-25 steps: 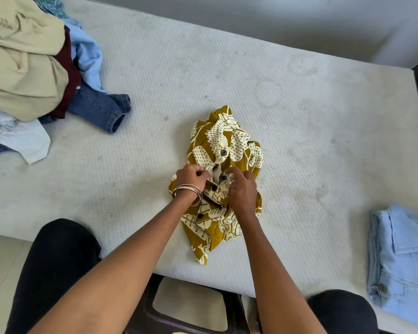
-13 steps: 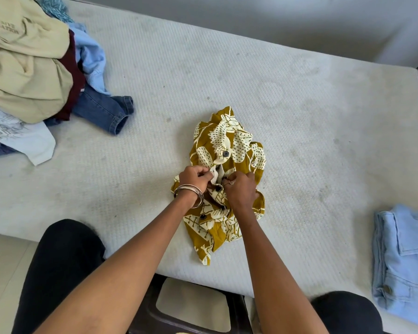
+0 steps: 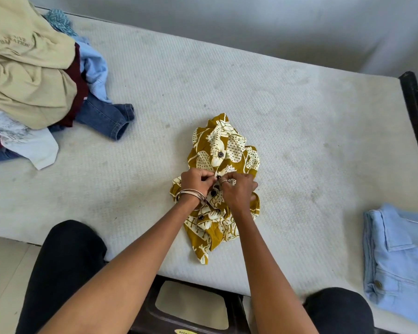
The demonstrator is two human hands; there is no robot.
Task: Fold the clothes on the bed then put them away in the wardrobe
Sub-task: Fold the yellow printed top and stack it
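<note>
A crumpled mustard-and-cream patterned shirt (image 3: pixel 221 150) with dark buttons lies in the middle of the white mattress (image 3: pixel 299 116). My left hand (image 3: pixel 195 181), with bangles at the wrist, pinches the shirt's front edge at a button. My right hand (image 3: pixel 237 190), wearing a ring, pinches the facing edge right beside it. The two hands meet over the button placket and hide the cloth under them. A pile of unfolded clothes (image 3: pixel 29 75) sits at the far left of the bed. A folded light-blue denim jacket (image 3: pixel 401 259) lies at the right edge.
Dark jeans (image 3: pixel 106 116) and a white garment (image 3: pixel 32 145) stick out of the pile. A dark bed frame (image 3: pixel 415 109) runs along the right side. My knees in black trousers (image 3: pixel 65 266) press against the bed's near edge, with a dark stool (image 3: pixel 191 307) between them.
Both hands have crept slightly up the shirt's placket to a higher button and drawn closer together. The shirt itself has barely shifted.
</note>
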